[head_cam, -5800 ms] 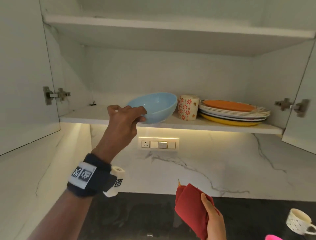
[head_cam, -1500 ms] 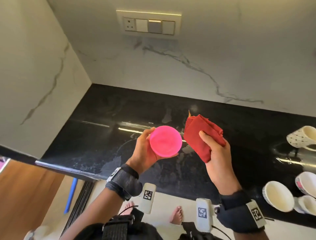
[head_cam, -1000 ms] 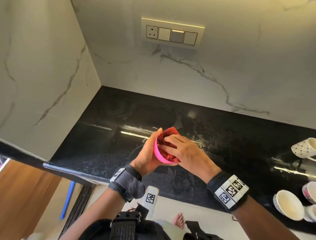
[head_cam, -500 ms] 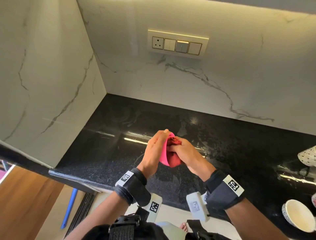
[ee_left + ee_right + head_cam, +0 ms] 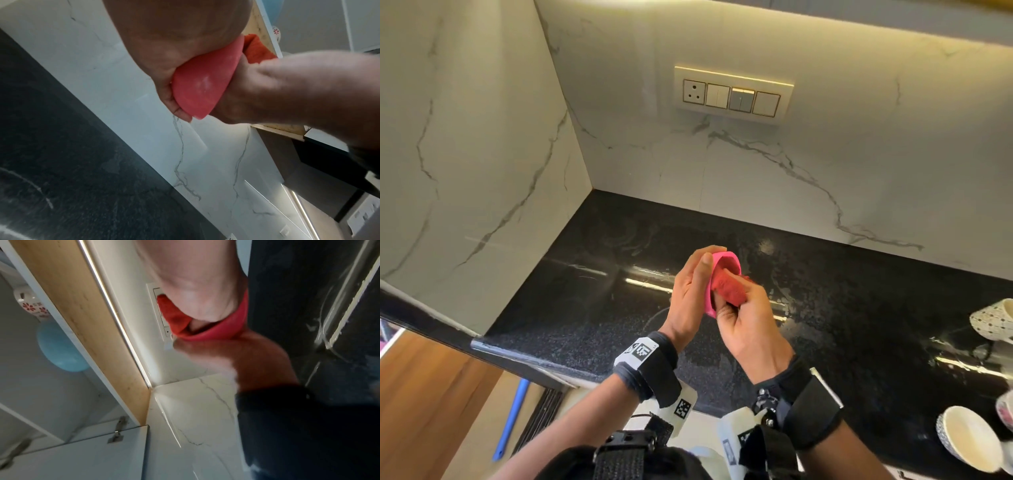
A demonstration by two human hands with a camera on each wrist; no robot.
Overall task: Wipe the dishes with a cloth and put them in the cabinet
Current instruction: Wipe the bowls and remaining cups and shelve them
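While the left hand cups a pink bowl above the desk, its fingers curl round the rim. The right hand grips a red cloth pressed inside the bowl.

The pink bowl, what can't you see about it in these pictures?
- Inside of the bowl, head view: the red cloth and right hand fill it.
- Its outside, head view: the left hand wraps over it.
- Right wrist view: blurred; only a strip of the rim shows.
- Left wrist view: only the underside shows.
- White cups, head view: cut off by the right edge.
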